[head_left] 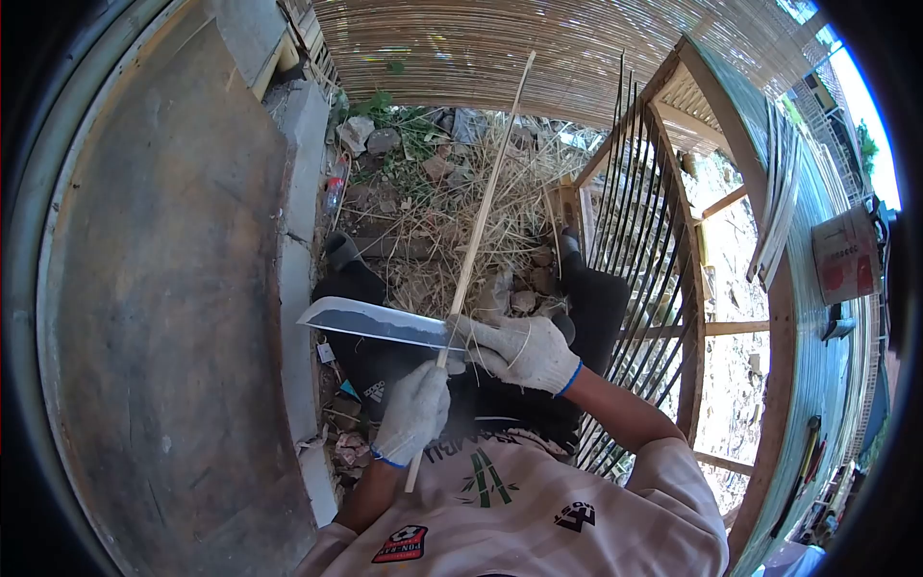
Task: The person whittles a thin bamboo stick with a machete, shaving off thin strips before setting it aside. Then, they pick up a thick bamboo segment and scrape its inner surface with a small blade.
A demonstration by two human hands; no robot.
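Note:
A long thin pale strip (484, 205), which looks like split bamboo, runs from near my chest up toward the woven screen. My left hand (413, 412), in a white glove with a blue cuff, is closed around its lower part. In my right hand (519, 352), also gloved, is a large knife (375, 321); the blade points left and lies across the strip just above my left hand. The knife's handle is hidden by my fingers. Both hands are close together in front of my lap.
A wide brown board (173, 288) stands at the left beside a grey ledge (304, 240). Straw and stones (433, 192) cover the ground ahead. On the right are a wooden frame (690, 317), dark thin rods (630, 250) and a white bucket (846, 255). A woven screen (461, 53) hangs ahead.

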